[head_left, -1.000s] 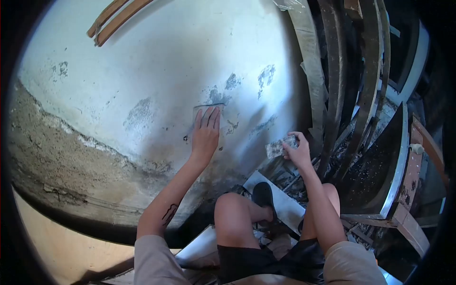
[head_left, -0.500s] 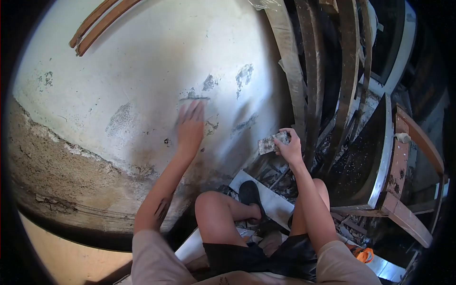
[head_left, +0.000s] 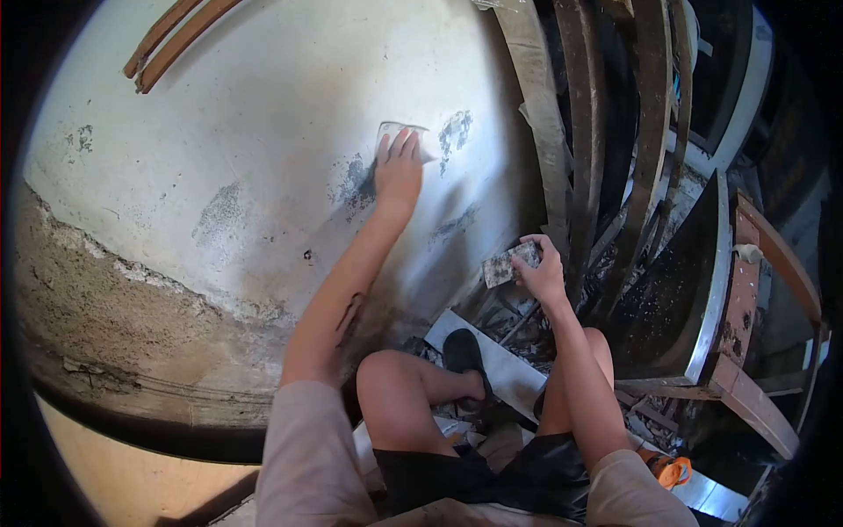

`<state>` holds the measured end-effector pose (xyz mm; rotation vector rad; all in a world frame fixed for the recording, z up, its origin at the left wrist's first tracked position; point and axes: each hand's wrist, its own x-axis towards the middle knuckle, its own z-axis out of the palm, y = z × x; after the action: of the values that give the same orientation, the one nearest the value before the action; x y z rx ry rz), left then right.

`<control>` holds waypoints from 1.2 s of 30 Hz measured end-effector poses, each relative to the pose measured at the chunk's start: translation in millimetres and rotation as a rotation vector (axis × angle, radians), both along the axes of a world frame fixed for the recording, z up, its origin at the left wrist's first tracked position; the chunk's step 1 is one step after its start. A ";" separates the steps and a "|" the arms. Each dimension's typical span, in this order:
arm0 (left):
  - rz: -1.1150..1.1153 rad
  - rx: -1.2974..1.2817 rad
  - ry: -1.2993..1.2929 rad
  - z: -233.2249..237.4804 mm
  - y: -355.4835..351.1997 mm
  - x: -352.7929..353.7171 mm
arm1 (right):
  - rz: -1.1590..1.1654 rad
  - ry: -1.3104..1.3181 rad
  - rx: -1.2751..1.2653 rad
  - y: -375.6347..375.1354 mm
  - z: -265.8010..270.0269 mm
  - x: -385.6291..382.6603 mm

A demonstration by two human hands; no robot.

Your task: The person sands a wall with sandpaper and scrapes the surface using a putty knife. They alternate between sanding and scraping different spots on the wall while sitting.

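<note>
Watching remotely, I see the left hand [head_left: 399,176] laid over a pale sheet [head_left: 428,145] on a patchy white wall [head_left: 290,97], its fingers slightly apart. The sheet's far edge peeks past the fingertips. Open wall spreads left, ending near left at a ragged plaster edge [head_left: 123,263]. Nearer and to the right, the right hand [head_left: 540,268] has thumb and fingers clamped on a speckled block [head_left: 500,268]; tall boards [head_left: 582,132] crowd the space beyond.
</note>
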<state>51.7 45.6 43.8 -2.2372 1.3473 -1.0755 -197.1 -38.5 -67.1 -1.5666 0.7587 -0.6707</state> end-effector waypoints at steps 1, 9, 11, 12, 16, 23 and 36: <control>-0.102 0.000 -0.092 2.4 18.0 2.3 | -0.005 -0.019 -0.004 -1.0 -2.1 0.6; 0.082 0.086 -0.041 16.6 127.7 -36.5 | 0.135 -0.071 0.017 15.1 -1.6 19.9; 0.055 0.074 -0.082 13.3 105.1 -26.1 | 0.156 -0.067 -0.006 13.9 -6.2 19.8; 0.010 0.064 -0.129 15.0 86.8 -17.4 | 0.133 -0.054 -0.059 12.1 -11.3 21.9; 0.008 0.008 -0.215 13.2 6.9 -3.2 | 0.085 0.010 -0.039 9.7 -6.3 10.2; -0.060 0.110 -0.169 11.4 78.1 -6.4 | 0.079 0.097 0.018 12.2 -10.3 15.4; -0.133 0.105 -0.254 -13.7 -20.0 17.4 | 0.099 0.088 -0.131 12.7 -4.1 5.2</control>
<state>69.1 25.5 30.1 -1.8854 1.4219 -1.2542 -191.9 -25.8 -71.3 -1.7515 0.7079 -0.5920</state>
